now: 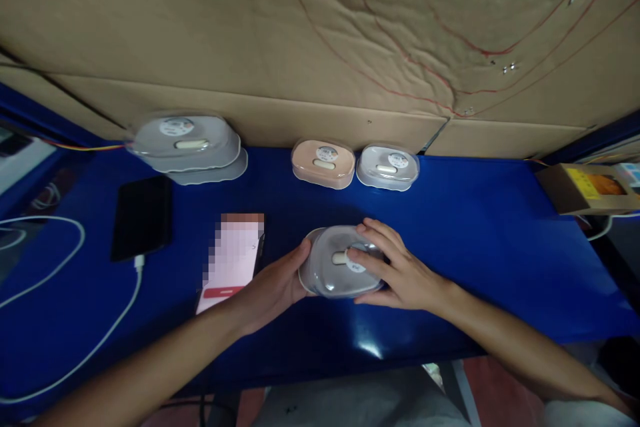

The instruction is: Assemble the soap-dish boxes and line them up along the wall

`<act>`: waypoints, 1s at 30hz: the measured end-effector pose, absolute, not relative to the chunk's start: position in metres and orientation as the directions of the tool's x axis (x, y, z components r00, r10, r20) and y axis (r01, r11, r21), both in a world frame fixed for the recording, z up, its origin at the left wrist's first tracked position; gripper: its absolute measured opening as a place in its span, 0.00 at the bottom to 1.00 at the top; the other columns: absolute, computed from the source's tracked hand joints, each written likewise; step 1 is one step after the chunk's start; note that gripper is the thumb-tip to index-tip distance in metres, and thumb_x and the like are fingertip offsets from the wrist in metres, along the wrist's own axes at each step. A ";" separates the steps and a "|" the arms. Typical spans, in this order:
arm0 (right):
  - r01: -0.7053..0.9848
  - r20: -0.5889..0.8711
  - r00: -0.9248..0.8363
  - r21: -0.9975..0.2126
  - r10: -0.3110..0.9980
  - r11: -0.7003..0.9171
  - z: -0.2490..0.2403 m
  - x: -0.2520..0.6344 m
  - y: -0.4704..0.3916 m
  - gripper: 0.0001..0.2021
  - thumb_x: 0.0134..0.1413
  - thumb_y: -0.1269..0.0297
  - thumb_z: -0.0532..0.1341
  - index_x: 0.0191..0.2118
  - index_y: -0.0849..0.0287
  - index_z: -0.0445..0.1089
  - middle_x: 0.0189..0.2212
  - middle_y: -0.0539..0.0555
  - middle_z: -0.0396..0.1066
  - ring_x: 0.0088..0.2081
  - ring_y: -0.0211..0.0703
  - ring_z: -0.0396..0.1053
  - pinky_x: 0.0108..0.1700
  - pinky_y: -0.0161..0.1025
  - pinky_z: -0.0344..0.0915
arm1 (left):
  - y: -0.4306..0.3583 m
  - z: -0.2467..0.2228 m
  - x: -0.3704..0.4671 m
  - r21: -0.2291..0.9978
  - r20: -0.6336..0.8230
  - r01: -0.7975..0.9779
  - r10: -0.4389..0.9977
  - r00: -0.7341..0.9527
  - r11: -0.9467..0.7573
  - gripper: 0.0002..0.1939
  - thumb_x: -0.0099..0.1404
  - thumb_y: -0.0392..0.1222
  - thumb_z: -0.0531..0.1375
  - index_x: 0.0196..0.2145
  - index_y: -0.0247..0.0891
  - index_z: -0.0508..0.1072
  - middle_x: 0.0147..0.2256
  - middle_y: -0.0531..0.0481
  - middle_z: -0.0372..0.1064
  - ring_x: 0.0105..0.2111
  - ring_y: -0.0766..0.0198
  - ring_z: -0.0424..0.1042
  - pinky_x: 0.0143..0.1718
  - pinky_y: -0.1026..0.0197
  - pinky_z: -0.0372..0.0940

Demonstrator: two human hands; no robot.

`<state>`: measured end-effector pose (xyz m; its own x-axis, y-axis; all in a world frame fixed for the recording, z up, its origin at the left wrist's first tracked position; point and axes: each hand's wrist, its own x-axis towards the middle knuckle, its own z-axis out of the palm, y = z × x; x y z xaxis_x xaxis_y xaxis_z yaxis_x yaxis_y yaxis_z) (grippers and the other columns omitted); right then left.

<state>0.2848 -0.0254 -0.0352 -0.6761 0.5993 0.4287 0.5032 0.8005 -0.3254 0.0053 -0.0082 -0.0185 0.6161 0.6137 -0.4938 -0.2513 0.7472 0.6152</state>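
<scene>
Held box: the grey box with a clear lid point(327, 280) is between both hands, above the front part of the blue table point(450, 227).
Sticker: round and white, partly covered by a finger; its print is too small to read.
Other labels: round stickers on the grey stack point(200, 153), peach box point(313, 163) and white box point(373, 177), print illegible; yellow label on the cardboard box point(560, 193), also unreadable.
Left hand point(283, 287): clamped on the box's left end, thumb uppermost, other fingers mostly hidden.
Right hand point(400, 273): fingers spread across the lid's right end, one fingertip on the sticker, thumb by the near edge.
Edges: table front just below the hands; phone point(233, 253) beside the left forearm.
Open room: bare blue surface right of the right hand.
</scene>
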 end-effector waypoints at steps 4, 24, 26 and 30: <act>0.540 0.347 -0.684 -0.351 0.642 0.765 -0.040 0.286 -0.023 0.40 0.69 0.47 0.66 0.78 0.51 0.51 0.76 0.69 0.50 0.79 0.68 0.45 0.73 0.69 0.59 | -0.005 -0.020 0.004 0.688 -0.467 -0.235 0.667 0.581 0.686 0.32 0.68 0.67 0.68 0.60 0.45 0.78 0.59 0.43 0.78 0.59 0.44 0.75 0.52 0.53 0.72; 0.616 0.226 -0.628 -0.441 0.745 0.653 -0.010 0.334 0.001 0.32 0.69 0.58 0.67 0.73 0.47 0.58 0.72 0.62 0.59 0.76 0.64 0.54 0.73 0.67 0.64 | 0.008 -0.019 0.003 0.842 -0.481 0.029 0.725 0.493 0.539 0.35 0.71 0.63 0.66 0.66 0.41 0.67 0.53 0.41 0.79 0.49 0.49 0.82 0.55 0.43 0.76; 0.667 0.186 -0.584 -0.444 0.790 0.598 -0.004 0.346 0.004 0.31 0.67 0.60 0.68 0.71 0.47 0.59 0.70 0.63 0.60 0.75 0.64 0.56 0.72 0.68 0.64 | 0.009 -0.021 0.000 0.912 -0.398 0.109 0.786 0.473 0.396 0.33 0.72 0.62 0.65 0.66 0.42 0.66 0.54 0.41 0.77 0.49 0.51 0.82 0.56 0.42 0.76; 0.756 0.072 -0.501 -0.449 0.863 0.476 0.006 0.373 0.004 0.28 0.62 0.65 0.68 0.65 0.47 0.61 0.68 0.63 0.58 0.71 0.63 0.59 0.69 0.65 0.67 | 0.010 -0.021 -0.004 0.951 -0.220 0.294 0.881 0.419 0.097 0.27 0.75 0.59 0.62 0.65 0.45 0.68 0.60 0.42 0.73 0.57 0.50 0.78 0.61 0.41 0.73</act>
